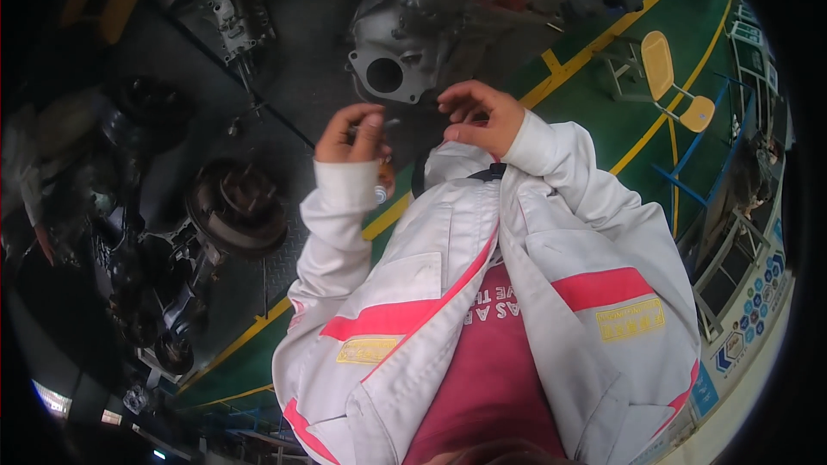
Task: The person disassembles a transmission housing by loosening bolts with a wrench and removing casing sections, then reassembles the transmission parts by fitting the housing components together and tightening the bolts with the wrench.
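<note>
My left hand is raised before my chest, fingers curled in and thumb pressed toward them. A small grey piece, perhaps metal, sticks out beside its thumb; its kind is too small to make out. To the right, my right hand has bent fingers held apart from the thumb, with nothing visible between them. Just beyond both hands stands a large grey metal casing, with a flange around a round dark opening. Neither hand visibly touches it.
A gearbox-like metal assembly lies far left. Nearer left is a rusty round hub. Another person's hand shows at the left edge. A yellow chair stands right, near a blue metal frame.
</note>
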Demonstrator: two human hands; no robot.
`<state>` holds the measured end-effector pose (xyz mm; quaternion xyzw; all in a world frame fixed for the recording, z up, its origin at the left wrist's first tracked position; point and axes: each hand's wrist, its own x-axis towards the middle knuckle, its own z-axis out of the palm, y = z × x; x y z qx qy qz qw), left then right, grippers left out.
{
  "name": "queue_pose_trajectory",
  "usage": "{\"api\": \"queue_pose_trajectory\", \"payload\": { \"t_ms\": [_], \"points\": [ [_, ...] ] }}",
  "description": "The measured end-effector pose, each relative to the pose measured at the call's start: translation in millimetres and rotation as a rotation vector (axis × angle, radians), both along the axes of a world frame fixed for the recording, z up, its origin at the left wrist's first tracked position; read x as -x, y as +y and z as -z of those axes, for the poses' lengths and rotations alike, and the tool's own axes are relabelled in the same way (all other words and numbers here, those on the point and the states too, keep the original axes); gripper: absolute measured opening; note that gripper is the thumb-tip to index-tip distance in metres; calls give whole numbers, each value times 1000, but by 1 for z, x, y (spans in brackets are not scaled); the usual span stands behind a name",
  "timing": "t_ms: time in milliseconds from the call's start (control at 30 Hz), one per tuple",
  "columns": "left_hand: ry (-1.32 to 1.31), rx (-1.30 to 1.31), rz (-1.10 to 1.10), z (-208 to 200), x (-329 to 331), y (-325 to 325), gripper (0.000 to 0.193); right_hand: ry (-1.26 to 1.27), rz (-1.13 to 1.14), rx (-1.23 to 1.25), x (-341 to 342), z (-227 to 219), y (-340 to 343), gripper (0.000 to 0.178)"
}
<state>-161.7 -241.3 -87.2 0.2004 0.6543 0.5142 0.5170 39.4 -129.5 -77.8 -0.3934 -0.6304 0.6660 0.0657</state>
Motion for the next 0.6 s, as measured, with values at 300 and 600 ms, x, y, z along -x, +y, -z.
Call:
{"api": "queue_pose_trajectory", "payload": {
  "t_ms": [300,600],
  "points": [
    [-20,-132,-138,-4,-107,31,18,104,-165,127,-34,-22,39,28],
    [-84,12,-189,0,-170,75,28,245,-428,-417,-95,3,103,24]
  ]
}}
